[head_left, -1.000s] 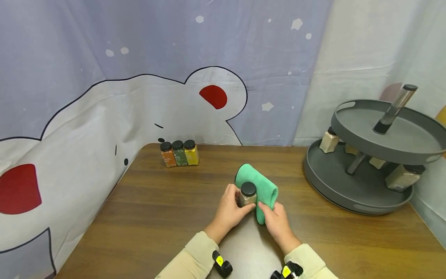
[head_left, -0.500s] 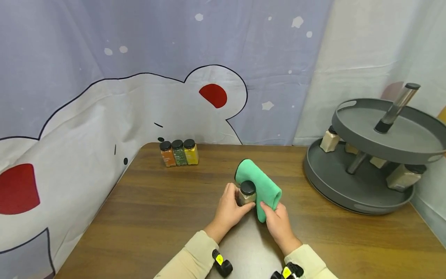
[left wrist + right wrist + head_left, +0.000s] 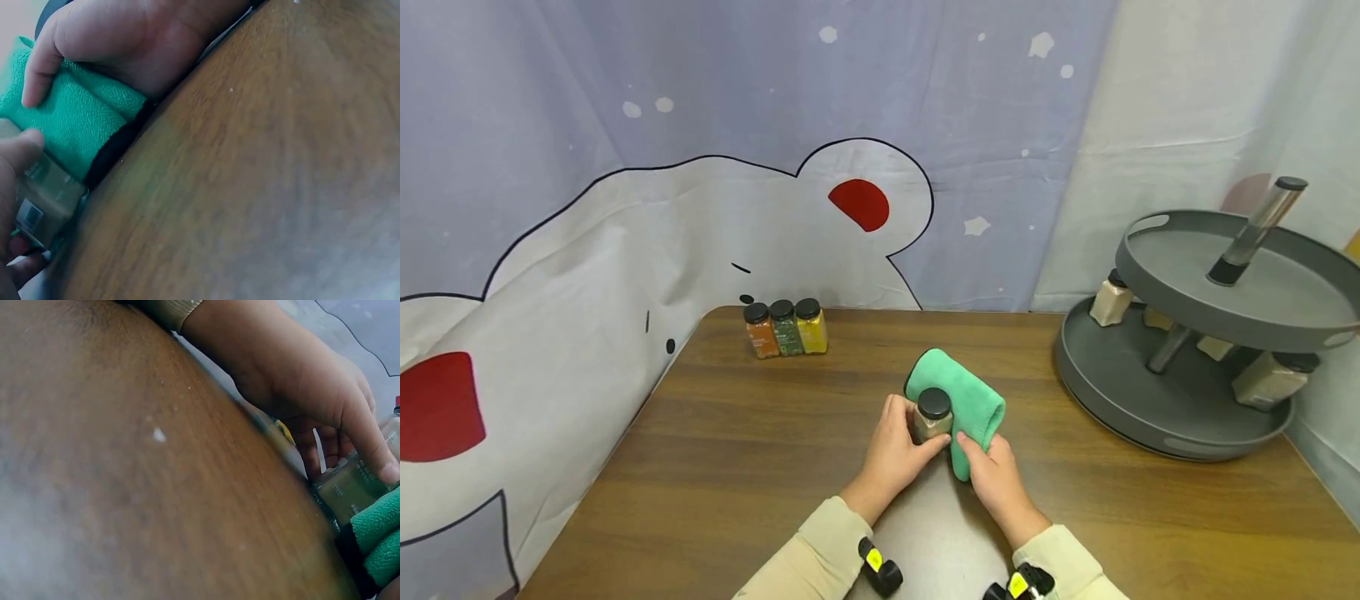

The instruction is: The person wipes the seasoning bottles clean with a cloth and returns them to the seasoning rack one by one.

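Note:
Upright on the wooden table stands a clear spice jar (image 3: 932, 427) with a black lid and pale contents. My left hand (image 3: 892, 454) grips it from the left, thumb at the near side and fingers behind. A folded green cloth (image 3: 973, 402) with a dark edge lies against the jar's right side. My right hand (image 3: 995, 477) holds this cloth, thumb on top, its other fingers partly hidden beneath. In the left wrist view a barcode label shows low on the jar (image 3: 53, 200), with the cloth (image 3: 78, 119) pressed close to it.
Three black-lidded jars, orange (image 3: 763, 337), green (image 3: 787, 335) and yellow (image 3: 812, 332), stand in a row at the back left. On the right is a grey two-tier round tray (image 3: 1120, 408), with several pale jars on its lower tier. A printed curtain (image 3: 737, 225) hangs behind the table.
The cloth in my right hand has shifted slightly up, then back down along the jar's side. My left hand keeps its grip on the jar in nearly the same place.

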The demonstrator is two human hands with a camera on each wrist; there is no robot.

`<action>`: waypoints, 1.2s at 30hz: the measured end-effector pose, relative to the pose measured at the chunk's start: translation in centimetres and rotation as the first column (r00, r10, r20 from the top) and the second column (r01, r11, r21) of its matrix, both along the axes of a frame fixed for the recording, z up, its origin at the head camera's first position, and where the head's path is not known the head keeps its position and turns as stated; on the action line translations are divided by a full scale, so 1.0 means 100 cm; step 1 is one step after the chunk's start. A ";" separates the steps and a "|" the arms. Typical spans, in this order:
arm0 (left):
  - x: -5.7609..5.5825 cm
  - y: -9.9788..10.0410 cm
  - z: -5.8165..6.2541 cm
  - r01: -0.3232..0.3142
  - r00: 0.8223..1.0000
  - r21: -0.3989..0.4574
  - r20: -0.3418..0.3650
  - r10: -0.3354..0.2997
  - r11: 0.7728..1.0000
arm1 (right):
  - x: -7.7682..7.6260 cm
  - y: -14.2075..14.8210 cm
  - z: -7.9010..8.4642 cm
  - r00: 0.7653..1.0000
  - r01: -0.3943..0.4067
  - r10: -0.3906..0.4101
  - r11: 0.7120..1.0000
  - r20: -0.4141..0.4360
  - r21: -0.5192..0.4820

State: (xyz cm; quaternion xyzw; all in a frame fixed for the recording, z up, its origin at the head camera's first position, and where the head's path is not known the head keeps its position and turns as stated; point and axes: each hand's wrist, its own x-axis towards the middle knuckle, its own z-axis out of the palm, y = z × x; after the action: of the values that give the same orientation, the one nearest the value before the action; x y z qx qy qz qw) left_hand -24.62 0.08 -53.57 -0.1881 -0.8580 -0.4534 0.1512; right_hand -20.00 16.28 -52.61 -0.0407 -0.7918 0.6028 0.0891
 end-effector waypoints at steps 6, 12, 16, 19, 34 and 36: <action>-0.003 -0.009 0.000 0.214 0.971 0.250 0.050 -0.234 0.944 | -0.001 0.000 -0.001 1.000 0.017 -0.018 0.999 -0.019 -0.048; -0.002 -0.014 0.012 0.316 0.948 0.238 -0.034 -0.317 0.919 | 0.000 0.000 -0.002 0.999 0.027 -0.028 0.999 -0.021 -0.034; -0.006 -0.019 0.013 0.372 0.928 0.211 -0.078 -0.364 0.904 | 0.001 -0.001 -0.002 0.999 0.019 -0.019 1.000 -0.031 -0.018; -0.013 -0.025 0.007 0.395 0.919 0.187 -0.064 -0.390 0.899 | 0.000 -0.001 -0.002 1.000 0.016 -0.016 1.000 -0.027 -0.007; -0.019 -0.028 0.001 0.379 0.924 -0.005 0.064 -0.378 0.925 | -0.001 -0.001 0.000 1.000 0.000 0.003 0.994 -0.031 0.108; -0.016 -0.026 0.003 0.359 0.931 -0.011 0.079 -0.357 0.933 | -0.001 -0.001 0.000 1.000 -0.003 0.006 0.994 -0.027 0.112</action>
State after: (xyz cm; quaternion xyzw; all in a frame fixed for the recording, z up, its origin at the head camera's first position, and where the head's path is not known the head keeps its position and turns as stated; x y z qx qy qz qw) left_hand -26.27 -2.51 -53.28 -0.3259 -0.8200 -0.4694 0.0311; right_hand -20.13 16.18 -52.63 -0.0254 -0.8231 0.5584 0.1007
